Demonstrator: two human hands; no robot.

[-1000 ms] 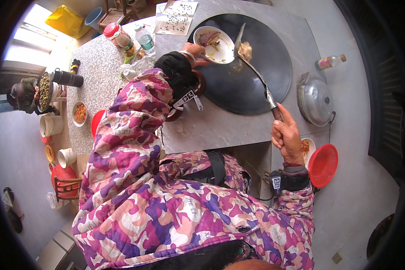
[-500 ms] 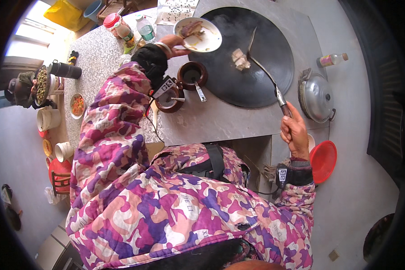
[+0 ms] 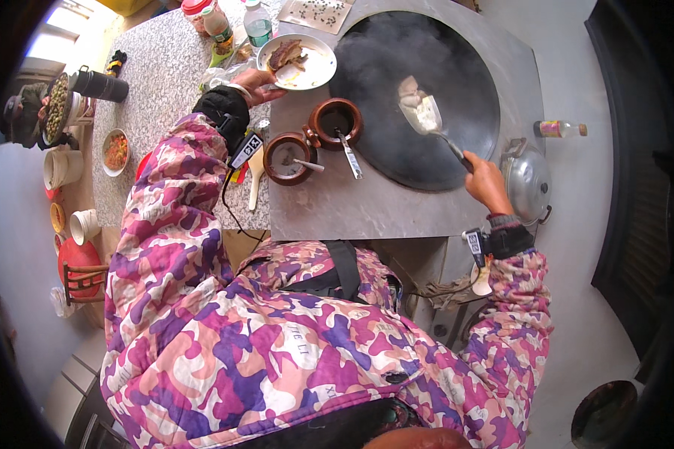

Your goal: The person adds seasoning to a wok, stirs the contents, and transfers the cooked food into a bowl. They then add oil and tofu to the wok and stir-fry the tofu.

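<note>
My left hand (image 3: 256, 86) grips the rim of a white plate (image 3: 320, 70). A browned chunk of meat (image 3: 286, 57) lies on that plate, which is over the counter, just left of the wok. My right hand (image 3: 488, 185) is closed round the handle of a wok spatula (image 3: 427, 117). The spatula's blade rests low in the large black wok (image 3: 404, 161), against several pale slices, apparently fatty meat (image 3: 408, 86). Thin steam hangs over the wok.
Two brown pots with spoons, one dark inside (image 3: 335, 112) and one nearer (image 3: 286, 159), stand left of the wok. A lidded metal pot (image 3: 528, 179) and a bottle (image 3: 560, 129) are at its right. Chopped red food fills a bowl (image 3: 115, 153) at the left.
The plate has moved left, away from above the wok's edge. The spatula's blade has come down from the far side onto the pale slices, now turned flat.
</note>
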